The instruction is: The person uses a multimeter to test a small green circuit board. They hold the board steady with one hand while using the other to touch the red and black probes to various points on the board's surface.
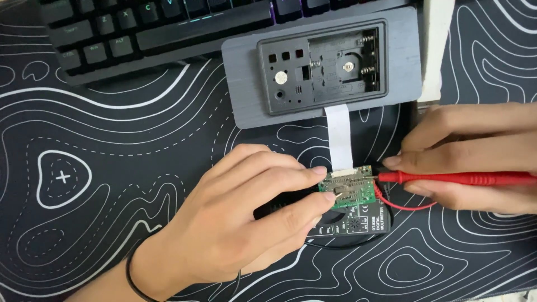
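Note:
My left hand (246, 215) pinches a thin probe tip against a small green circuit board (353, 189). The board rests on a black multimeter (358, 222), mostly hidden under that hand. My right hand (475, 156) grips a red probe (464, 178), with its metal tip touching the board's right side. A white ribbon cable (339, 137) runs from the board up to a grey rectangular device (321, 67) lying face down, its back compartment open.
A black keyboard (156, 28) lies along the top edge. Everything sits on a black desk mat with white contour lines (84, 168). A thin red wire (408, 207) loops by the meter. A white object (436, 45) stands at the upper right.

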